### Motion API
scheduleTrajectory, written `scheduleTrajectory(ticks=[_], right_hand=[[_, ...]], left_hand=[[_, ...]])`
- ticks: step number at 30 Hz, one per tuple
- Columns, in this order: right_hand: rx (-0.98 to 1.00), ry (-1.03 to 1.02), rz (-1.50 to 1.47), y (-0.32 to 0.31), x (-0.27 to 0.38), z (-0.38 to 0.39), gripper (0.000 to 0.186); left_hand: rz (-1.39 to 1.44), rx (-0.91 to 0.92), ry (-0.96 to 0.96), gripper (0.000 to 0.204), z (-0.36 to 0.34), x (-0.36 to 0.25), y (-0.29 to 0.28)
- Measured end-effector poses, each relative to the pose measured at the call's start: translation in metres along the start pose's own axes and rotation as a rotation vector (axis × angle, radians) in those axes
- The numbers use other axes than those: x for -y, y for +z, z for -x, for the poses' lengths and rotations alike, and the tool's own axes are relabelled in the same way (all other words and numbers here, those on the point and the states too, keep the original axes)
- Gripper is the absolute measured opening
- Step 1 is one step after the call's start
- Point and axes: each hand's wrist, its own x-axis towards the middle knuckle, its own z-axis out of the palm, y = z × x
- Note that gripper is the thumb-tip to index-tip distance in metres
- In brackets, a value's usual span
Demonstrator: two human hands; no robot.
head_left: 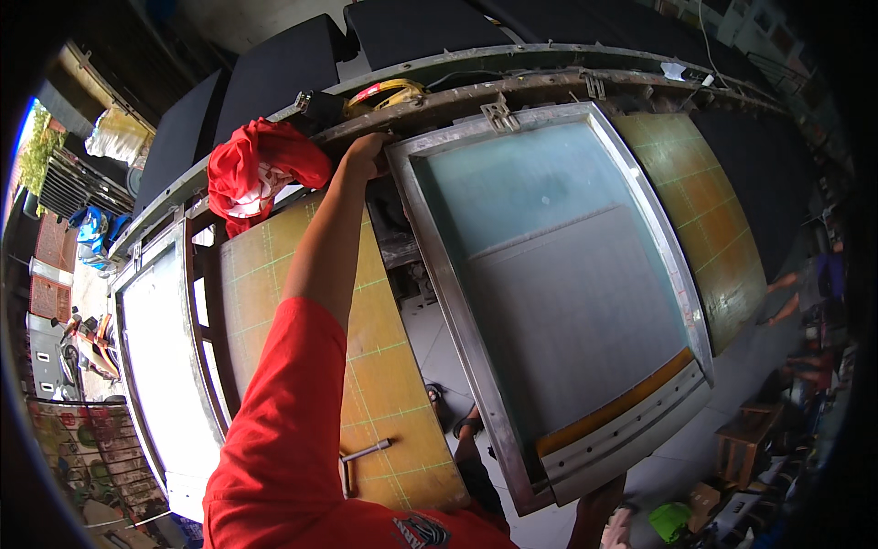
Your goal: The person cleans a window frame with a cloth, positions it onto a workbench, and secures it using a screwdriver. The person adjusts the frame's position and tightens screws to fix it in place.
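A screen printing frame (439, 265) with metal sides and pale teal mesh lies tilted in front of me, to the right of the middle. My left hand (369, 154) reaches to its far left corner and is closed there, the fingertips partly hidden. At its near edge my right hand (599, 505) grips from below, most of its fingers out of sight under the frame. A squeegee (622, 430) with an amber blade and a pale metal holder rests across the near end of the frame.
Left of the frame is a yellow board (384, 366) with green grid lines, bearing a T-shaped wrench (366, 452). A second grid board (700, 201) lies right. Red cloth (265, 169) hangs on the rail (457, 98). Another bright screen frame (165, 320) stands far left.
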Motion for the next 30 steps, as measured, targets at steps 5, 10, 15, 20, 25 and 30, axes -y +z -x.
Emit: scheduleTrajectory(ticks=[5, 10, 15, 20, 25, 30], right_hand=[[-0.113, 0.359, -0.515, 0.011, -0.001, 0.001, 0.057], [-0.071, 0.305, -0.445, 0.013, 0.017, -0.004, 0.053], [-0.085, 0.367, -0.493, 0.016, 0.016, -0.005, 0.055], [-0.115, 0.461, -0.634, 0.015, 0.026, -0.010, 0.057], [-0.187, 0.584, -0.937, 0.015, 0.034, -0.012, 0.057], [-0.193, 0.637, -0.980, 0.014, 0.033, -0.013, 0.058]], left_hand=[[0.048, 0.017, -0.003, 0.016, -0.005, 0.001, -0.002], [0.033, 0.029, 0.011, 0.017, -0.007, 0.001, -0.002], [-0.021, -0.021, 0.027, 0.013, -0.002, -0.002, -0.006], [-0.158, 0.028, -0.061, 0.012, 0.017, -0.004, -0.005], [-0.161, 0.035, -0.078, 0.013, 0.014, -0.006, -0.008], [-0.189, 0.033, -0.103, 0.015, 0.009, -0.007, -0.007]])
